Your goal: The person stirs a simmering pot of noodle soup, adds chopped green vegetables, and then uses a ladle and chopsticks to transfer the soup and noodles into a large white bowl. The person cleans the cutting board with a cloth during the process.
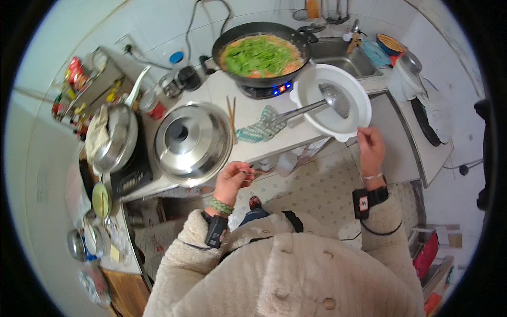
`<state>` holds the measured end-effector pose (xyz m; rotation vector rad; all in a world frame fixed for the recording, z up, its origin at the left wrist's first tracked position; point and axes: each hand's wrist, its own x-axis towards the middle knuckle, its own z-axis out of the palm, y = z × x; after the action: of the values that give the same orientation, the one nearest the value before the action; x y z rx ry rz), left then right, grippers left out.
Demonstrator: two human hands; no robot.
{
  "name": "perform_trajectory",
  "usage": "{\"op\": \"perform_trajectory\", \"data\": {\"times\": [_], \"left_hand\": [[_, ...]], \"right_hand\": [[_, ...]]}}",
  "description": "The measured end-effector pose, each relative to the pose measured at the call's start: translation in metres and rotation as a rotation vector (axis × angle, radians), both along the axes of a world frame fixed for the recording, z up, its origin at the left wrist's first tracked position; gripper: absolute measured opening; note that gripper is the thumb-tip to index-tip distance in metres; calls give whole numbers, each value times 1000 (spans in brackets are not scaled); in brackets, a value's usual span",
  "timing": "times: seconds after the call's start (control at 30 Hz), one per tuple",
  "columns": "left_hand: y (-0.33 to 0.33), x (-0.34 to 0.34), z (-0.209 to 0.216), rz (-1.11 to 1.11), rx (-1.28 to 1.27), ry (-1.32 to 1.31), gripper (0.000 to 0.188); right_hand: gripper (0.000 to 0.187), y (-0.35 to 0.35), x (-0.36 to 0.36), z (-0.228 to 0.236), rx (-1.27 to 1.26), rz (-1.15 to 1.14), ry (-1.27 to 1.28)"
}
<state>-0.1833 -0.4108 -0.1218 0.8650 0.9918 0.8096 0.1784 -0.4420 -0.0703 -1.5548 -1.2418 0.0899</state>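
Note:
My right hand (372, 150) has its fingers closed at the near right rim of a white plastic basin (361, 91). A metal skimmer (335, 100) rests in the basin, its handle lying over the left rim onto a green-and-white cloth (259, 128). My left hand (232, 181) hovers before the counter's front edge, fingers curled together; whatever they hold, if anything, is too small to tell. Left of it stands a large pan under a domed metal lid (196, 138). Behind, a black wok (221, 48) holds chopped green leaves (259, 55) in reddish broth.
The wok sits on a lit electric cooker (264, 91). Chopsticks (231, 119) lie beside the domed lid. At the back right is a metal sink (343, 57). A second covered pan (122, 138) stands on the left counter near a rack of seasonings (92, 87).

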Motion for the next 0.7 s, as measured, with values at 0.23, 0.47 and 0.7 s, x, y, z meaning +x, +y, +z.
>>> {"op": "perform_trajectory", "data": {"times": [0.23,0.47,0.7], "left_hand": [[101,17,7,-6,0,78,14],[136,34,-7,275,-75,133,10],[161,52,-37,345,-157,334,11]], "right_hand": [[11,118,103,23,39,-154,25],[17,266,227,-6,-8,-209,-70],[24,369,305,-90,-293,-41,-487]]}}
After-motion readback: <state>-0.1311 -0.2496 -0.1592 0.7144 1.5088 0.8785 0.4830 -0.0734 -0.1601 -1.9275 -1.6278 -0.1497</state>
